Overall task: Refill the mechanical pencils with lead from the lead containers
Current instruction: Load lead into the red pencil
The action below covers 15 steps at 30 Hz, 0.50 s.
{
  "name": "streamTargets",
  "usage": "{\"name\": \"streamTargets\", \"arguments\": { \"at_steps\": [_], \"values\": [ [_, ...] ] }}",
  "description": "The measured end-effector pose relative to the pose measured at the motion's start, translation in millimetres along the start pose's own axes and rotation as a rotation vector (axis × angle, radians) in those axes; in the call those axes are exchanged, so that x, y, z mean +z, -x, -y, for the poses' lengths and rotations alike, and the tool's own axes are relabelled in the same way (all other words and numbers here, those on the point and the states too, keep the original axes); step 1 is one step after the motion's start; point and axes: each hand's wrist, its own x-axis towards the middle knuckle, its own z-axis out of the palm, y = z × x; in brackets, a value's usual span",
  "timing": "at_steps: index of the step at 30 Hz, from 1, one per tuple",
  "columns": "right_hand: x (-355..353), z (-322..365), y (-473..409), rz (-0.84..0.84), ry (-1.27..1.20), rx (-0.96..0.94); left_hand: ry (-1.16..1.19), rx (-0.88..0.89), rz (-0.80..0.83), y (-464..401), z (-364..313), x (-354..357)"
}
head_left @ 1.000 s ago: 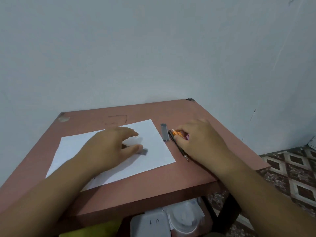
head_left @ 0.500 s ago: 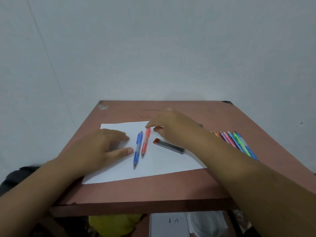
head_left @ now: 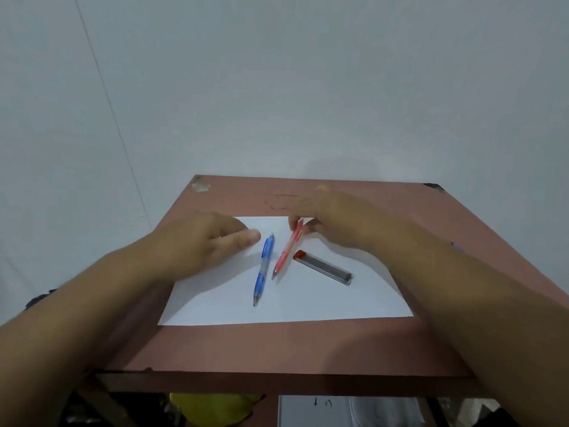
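Reddish-brown laminate bench [head_left: 277, 346], flat matte top, scuffed at the far corners, set against a plain pale wall [head_left: 277, 87]. A white rectangular paper sheet [head_left: 308, 303] lies flat on the bench, smooth, no creases visible.

On the sheet:
- blue mechanical pencil [head_left: 263, 269]: translucent plastic barrel, slim cylinder, metal tip pointing toward the camera, lying flat and untouched.
- red mechanical pencil [head_left: 287, 249]: same translucent plastic build, tip down on the paper, cap end raised.
- lead container [head_left: 323, 267]: slim clear plastic tube, dark leads inside, orange-red cap at its left end, lying flat just right of the red pencil, not touching it.

Right hand [head_left: 335, 220]: thumb and forefinger pinch the cap end of the red mechanical pencil, other fingers loosely curled; image is motion-blurred here, so exact finger contact is soft.

Left hand [head_left: 203, 245]: resting palm-down on the left part of the sheet, fingers relaxed and mostly straight, thumb tip near the blue pencil's cap end but apart from it. Holds nothing.

Under the bench edge: a rounded yellow object [head_left: 212, 408] and a white flat item [head_left: 311, 411], both partly hidden.
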Motion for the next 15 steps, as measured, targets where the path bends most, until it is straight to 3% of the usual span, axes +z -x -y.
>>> {"name": "streamTargets", "arguments": {
  "at_steps": [5, 10, 15],
  "values": [
    [-29.0, -3.2, -2.4, -0.088, -0.157, 0.027, 0.175, -0.013, -0.139, -20.4, -29.2, -14.5],
    [-29.3, -0.1, -10.7, -0.288, -0.179, 0.053, 0.015, 0.006, -0.241, -55.3, -51.3, -19.7],
    [-16.5, -2.5, -10.2, -0.440, -0.529, 0.238, -0.055, -0.012, -0.275, -76.1, -44.3, -9.6]
  ]
}}
